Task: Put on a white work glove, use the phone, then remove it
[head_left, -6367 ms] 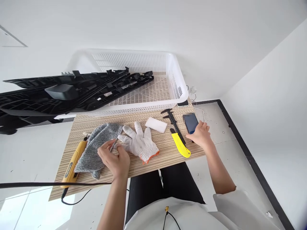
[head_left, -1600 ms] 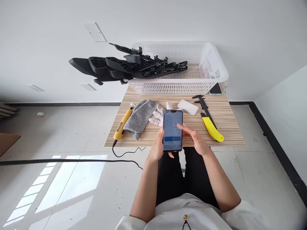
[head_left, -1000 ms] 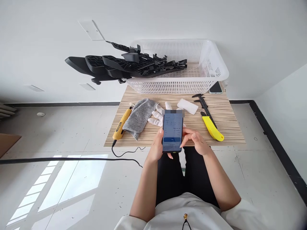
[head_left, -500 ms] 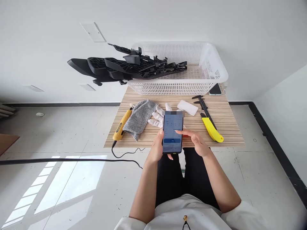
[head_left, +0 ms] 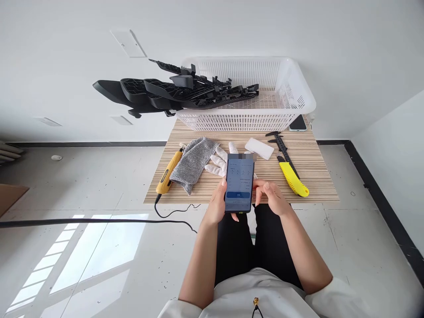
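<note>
My left hand [head_left: 216,204] holds a smartphone [head_left: 239,183] upright from its left side, thumb along the edge and a fingertip showing beneath. The lit screen carries small text and a blue button, too fine to read. Beside the phone's right edge is my right hand [head_left: 274,198], its fingers loosely bent and holding nothing; I cannot tell whether a fingertip touches the phone. Behind the phone lies a white knit glove [head_left: 217,163], partly hidden. A grey cloth piece [head_left: 195,163] rests left of it, next to a yellow corded hand tool [head_left: 168,172].
On the striped table [head_left: 318,176] lie a yellow utility knife [head_left: 293,179], a black caliper [head_left: 281,148], a white pad [head_left: 259,149] and another phone [head_left: 297,123]. A white basket [head_left: 238,120] at the back holds black plastic parts [head_left: 165,95] overhanging leftward. A black cable [head_left: 99,221] crosses at left.
My right index finger has drawn back from the phone's screen to beside its right edge. The phone has shifted very slightly right in my left hand.
</note>
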Available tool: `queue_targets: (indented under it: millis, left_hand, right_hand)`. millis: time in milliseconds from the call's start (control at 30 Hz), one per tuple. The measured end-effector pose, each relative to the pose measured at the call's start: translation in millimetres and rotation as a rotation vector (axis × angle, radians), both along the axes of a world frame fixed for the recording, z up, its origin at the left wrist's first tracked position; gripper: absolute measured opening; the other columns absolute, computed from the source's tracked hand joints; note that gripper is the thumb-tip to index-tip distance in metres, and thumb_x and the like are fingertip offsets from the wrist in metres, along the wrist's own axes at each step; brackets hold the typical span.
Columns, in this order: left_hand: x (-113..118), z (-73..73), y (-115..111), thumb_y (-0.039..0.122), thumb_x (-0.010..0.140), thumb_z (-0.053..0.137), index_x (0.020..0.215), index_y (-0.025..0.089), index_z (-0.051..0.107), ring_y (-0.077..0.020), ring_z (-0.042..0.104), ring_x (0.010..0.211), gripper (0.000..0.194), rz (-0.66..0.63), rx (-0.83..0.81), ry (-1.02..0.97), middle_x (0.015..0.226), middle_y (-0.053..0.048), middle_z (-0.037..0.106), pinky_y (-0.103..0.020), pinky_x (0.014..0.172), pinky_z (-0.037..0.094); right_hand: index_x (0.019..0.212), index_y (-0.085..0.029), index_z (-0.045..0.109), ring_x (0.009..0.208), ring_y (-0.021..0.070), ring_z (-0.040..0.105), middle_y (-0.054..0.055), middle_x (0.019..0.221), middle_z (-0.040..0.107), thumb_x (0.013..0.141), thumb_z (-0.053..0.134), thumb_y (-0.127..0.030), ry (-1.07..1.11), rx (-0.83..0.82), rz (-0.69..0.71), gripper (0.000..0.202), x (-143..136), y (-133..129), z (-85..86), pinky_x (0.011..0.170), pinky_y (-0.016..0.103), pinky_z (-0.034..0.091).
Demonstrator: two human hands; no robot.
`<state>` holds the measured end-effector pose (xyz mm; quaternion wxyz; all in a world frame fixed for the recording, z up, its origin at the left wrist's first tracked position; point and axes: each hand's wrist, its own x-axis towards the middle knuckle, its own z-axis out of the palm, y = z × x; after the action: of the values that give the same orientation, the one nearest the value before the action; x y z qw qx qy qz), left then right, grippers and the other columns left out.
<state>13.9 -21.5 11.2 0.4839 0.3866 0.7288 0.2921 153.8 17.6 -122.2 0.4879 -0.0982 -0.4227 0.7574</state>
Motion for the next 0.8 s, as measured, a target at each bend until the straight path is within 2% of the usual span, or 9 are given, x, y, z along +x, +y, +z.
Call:
queue_targets:
  millis: [33, 100, 200, 333, 533, 600, 667, 700, 800]
  left_hand:
    - [-0.3, -0.2, -0.1, 0.067, 0.093, 0.043, 0.143, 0.018, 0.047, -0.0289, 0.071, 0.067, 0.07, 0.003, 0.008, -0.004, 0.103, -0.013, 0.072, -0.029, 0.03, 0.05]
    - [-1.6, -1.3, -0.3, 0.066, 0.093, 0.043, 0.145, 0.02, 0.046, -0.029, 0.072, 0.07, 0.07, 0.014, 0.014, -0.02, 0.107, -0.013, 0.072, -0.028, 0.031, 0.05]
    - [-3.9, -3.6, -0.5, 0.066, 0.093, 0.042, 0.146, 0.019, 0.045, -0.0282, 0.073, 0.072, 0.07, 0.036, 0.004, -0.043, 0.111, -0.015, 0.071, -0.027, 0.032, 0.051]
    - [-5.4, -4.9, -0.4, 0.065, 0.094, 0.041, 0.145, 0.018, 0.045, -0.0242, 0.071, 0.065, 0.07, 0.051, 0.007, -0.035, 0.112, -0.017, 0.071, -0.026, 0.032, 0.051]
    - [-5.9, -4.1, 0.0, 0.068, 0.093, 0.041, 0.146, 0.019, 0.043, -0.0279, 0.072, 0.072, 0.072, 0.049, -0.013, -0.04, 0.116, -0.017, 0.07, -0.027, 0.032, 0.051]
    - [-5.7, -3.9, -0.1, 0.066, 0.093, 0.04, 0.147, 0.02, 0.041, -0.0281, 0.072, 0.073, 0.071, 0.051, -0.005, -0.047, 0.117, -0.017, 0.069, -0.027, 0.032, 0.051]
    - [-5.4, -3.6, -0.5, 0.065, 0.094, 0.04, 0.15, 0.021, 0.037, -0.027, 0.072, 0.071, 0.071, 0.033, 0.012, -0.062, 0.119, -0.017, 0.068, -0.026, 0.032, 0.051]
    - [-5.2, -3.2, -0.9, 0.065, 0.094, 0.041, 0.152, 0.022, 0.035, -0.0262, 0.072, 0.071, 0.072, 0.011, 0.028, -0.069, 0.121, -0.017, 0.067, -0.026, 0.033, 0.051]
    - [-4.7, -1.8, -2.5, 0.064, 0.092, 0.047, 0.155, 0.027, 0.029, -0.0262, 0.072, 0.074, 0.075, -0.075, 0.081, -0.068, 0.13, -0.016, 0.063, -0.028, 0.035, 0.054]
  right_hand:
    - [0.06, -0.022, 0.071, 0.11, 0.0244, 0.066, 0.005, 0.115, 0.071, 0.096, 0.029, -0.071, 0.011, 0.013, 0.001, 0.074, 0.5, 0.3, 0.0, 0.096, 0.041, 0.054]
    - [0.078, -0.024, 0.078, 0.112, 0.0243, 0.064, 0.005, 0.119, 0.069, 0.097, 0.031, -0.07, 0.031, 0.035, -0.002, 0.068, 0.9, 0.4, 0.3, 0.103, 0.043, 0.051]
    - [0.1, -0.028, 0.079, 0.116, 0.0247, 0.063, 0.005, 0.125, 0.066, 0.098, 0.038, -0.065, 0.04, 0.022, 0.008, 0.056, -0.1, -0.5, 1.1, 0.106, 0.046, 0.049]
    - [0.101, -0.028, 0.08, 0.113, 0.0241, 0.064, 0.006, 0.12, 0.066, 0.098, 0.045, -0.057, 0.074, -0.001, 0.03, 0.045, -2.0, -1.8, 1.6, 0.099, 0.044, 0.054]
    - [0.108, -0.029, 0.078, 0.115, 0.0251, 0.065, 0.006, 0.127, 0.064, 0.097, 0.048, -0.057, 0.127, 0.004, 0.066, 0.043, -0.9, -1.7, -1.9, 0.094, 0.043, 0.058]
    - [0.114, -0.03, 0.076, 0.119, 0.0255, 0.063, 0.005, 0.131, 0.063, 0.098, 0.047, -0.056, 0.098, 0.045, 0.039, 0.042, -0.6, -1.7, -2.9, 0.097, 0.043, 0.056]
    - [0.131, -0.032, 0.066, 0.121, 0.0256, 0.061, 0.006, 0.133, 0.063, 0.097, 0.05, -0.056, 0.05, 0.052, 0.008, 0.044, -1.1, -2.3, -1.7, 0.1, 0.044, 0.054]
    - [0.142, -0.033, 0.056, 0.119, 0.0252, 0.062, 0.006, 0.131, 0.064, 0.095, 0.054, -0.055, 0.024, 0.033, -0.003, 0.051, -1.8, -2.9, -0.2, 0.1, 0.045, 0.054]
    - [0.161, -0.034, 0.016, 0.103, 0.0229, 0.068, 0.007, 0.118, 0.069, 0.089, 0.067, -0.05, -0.067, -0.059, -0.05, 0.089, -5.6, -5.3, 7.2, 0.093, 0.043, 0.057]
